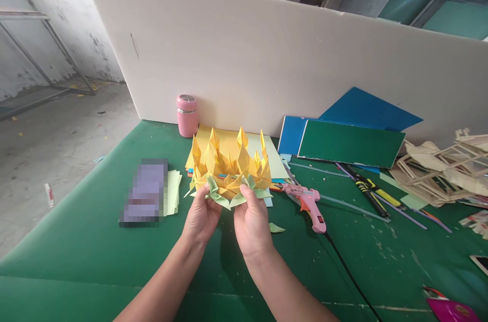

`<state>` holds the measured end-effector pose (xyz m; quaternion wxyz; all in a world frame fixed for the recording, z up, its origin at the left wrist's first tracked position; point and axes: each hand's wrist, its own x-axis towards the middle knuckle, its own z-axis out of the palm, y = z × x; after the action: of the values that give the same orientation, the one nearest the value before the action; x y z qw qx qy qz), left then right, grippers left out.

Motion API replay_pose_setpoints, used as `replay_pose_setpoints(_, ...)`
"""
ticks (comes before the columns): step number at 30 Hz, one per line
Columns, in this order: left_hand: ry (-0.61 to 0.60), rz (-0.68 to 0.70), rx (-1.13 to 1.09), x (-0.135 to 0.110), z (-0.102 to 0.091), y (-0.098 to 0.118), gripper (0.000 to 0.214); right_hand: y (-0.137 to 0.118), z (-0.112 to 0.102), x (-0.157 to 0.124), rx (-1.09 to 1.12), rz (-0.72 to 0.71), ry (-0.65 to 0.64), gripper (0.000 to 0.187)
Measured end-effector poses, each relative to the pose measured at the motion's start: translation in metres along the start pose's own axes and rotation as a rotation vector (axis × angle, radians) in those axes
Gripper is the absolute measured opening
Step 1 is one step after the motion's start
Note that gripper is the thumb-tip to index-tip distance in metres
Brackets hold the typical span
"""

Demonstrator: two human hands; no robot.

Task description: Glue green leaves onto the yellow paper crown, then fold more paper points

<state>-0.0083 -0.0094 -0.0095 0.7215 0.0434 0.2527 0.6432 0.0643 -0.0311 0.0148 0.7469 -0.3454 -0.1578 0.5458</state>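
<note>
Both my hands hold a folded paper lotus (229, 180), its pointed yellow petals standing up and pale green leaves spreading around the base. My left hand (203, 220) grips the near left edge, thumb on top of a green leaf. On the near right edge, my right hand (252, 223) pinches it in the same way; the fingers of both hands are hidden underneath. The lotus is held above the green table, in front of a stack of yellow and pale paper (275, 159). A loose green paper leaf (276, 228) lies just right of my right hand.
A pink glue gun (308, 200) with a black cord lies to the right. Beyond it are cutters (366, 192), glue sticks (354, 206) and a wooden stick model (430, 169). Left stand a pink cup (187, 116) and pale green paper slips (173, 192). A white board (247, 58) rises behind.
</note>
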Motion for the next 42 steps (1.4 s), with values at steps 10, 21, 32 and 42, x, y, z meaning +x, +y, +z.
replay_pose_setpoints(10, -0.085, -0.031, -0.045, 0.000, -0.003, 0.002, 0.040, -0.006, 0.001, -0.001, 0.124, 0.113, -0.067, 0.044)
replay_pose_setpoints(21, -0.148, -0.064, -0.012, -0.007, 0.008, 0.000, 0.045, -0.004, 0.001, 0.001, 0.122, 0.041, -0.014, 0.047)
replay_pose_setpoints(32, 0.015, 0.014, 0.051, -0.001, -0.001, -0.002, 0.028, 0.003, -0.001, -0.002, 0.001, -0.035, -0.030, 0.049)
replay_pose_setpoints(42, -0.047, 0.017, 0.038, -0.003, -0.002, 0.000, 0.034, -0.001, 0.002, -0.004, -0.019, -0.057, -0.003, 0.049)
